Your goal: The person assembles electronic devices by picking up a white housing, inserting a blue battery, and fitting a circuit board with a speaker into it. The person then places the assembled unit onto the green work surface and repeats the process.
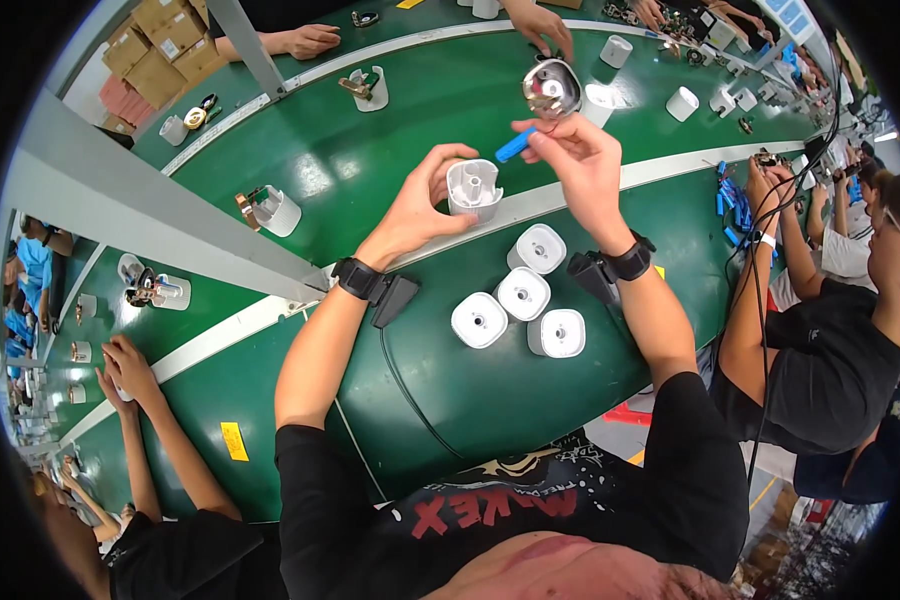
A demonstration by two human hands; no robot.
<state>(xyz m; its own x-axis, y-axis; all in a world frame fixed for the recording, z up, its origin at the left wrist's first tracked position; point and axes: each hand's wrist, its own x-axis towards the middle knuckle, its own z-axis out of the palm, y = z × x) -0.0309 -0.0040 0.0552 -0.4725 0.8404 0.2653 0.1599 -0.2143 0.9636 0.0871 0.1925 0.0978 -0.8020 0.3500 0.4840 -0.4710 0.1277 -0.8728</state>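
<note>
My left hand (420, 205) is wrapped round a white plastic housing (476, 192), which is open at the top with a raised post inside. It is held over the pale rail at the conveyor's near edge. To its right, my right hand (582, 165) pinches a blue cylindrical battery (515, 146) between thumb and fingers, apart from the housing. Just beyond those fingers is a shiny silver cup-shaped part (552, 90), with another person's hand (540, 28) at its far side. Whether my right hand touches the silver part cannot be made out.
Several white housings (523, 293) stand close together on the green table before me. On the conveyor sit more housings, some with metal parts (270, 210). A grey post (170, 160) rises at left. Blue batteries (732, 205) lie at right near a co-worker. A cable (400, 370) trails from my left wrist.
</note>
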